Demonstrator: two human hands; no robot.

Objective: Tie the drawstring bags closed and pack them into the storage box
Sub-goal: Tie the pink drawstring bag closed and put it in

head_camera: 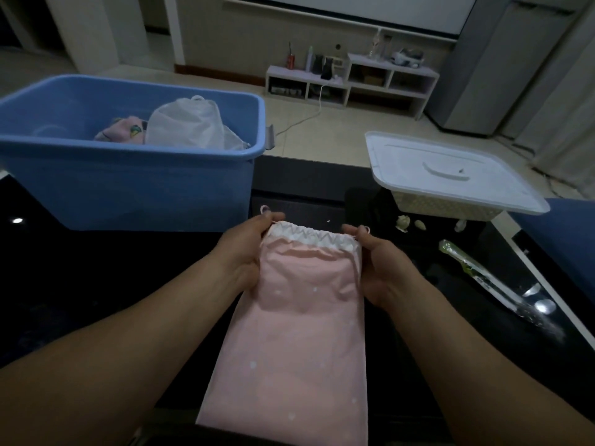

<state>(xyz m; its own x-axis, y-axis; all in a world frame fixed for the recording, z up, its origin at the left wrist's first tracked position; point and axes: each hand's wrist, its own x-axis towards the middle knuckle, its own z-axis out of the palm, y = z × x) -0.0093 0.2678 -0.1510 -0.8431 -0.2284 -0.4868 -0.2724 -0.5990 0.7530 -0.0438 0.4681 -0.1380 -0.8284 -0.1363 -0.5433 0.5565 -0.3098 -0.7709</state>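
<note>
Seen from above, a person's two bare hands hold a pink drawstring bag (296,317) over a dark worktop (96,284). The bag's body lies flat toward the viewer. Its mouth, a white gathered band, is partly cinched.

The left hand (248,252) pinches the left end of the band and the right hand (376,262) pinches the right end. Each grip is closed on the fabric where the cord comes out. A small pink cord loop (264,209) shows just above the left fingers. A second seems to sit by the right thumb, though the dim light makes this uncertain.

The blue storage box (128,156) stands open at the left, just beyond the hands, with a white bag (190,123) and a patterned pink bag (125,132) inside. At the right, a white lid (450,169) rests on a cream basket (444,209).

The step in hand appears to be closing the mouth. To do it well, both cords should be pulled outward evenly until the gathers close fully. They should then be knotted tight against the band before the bag goes into the box.
</note>
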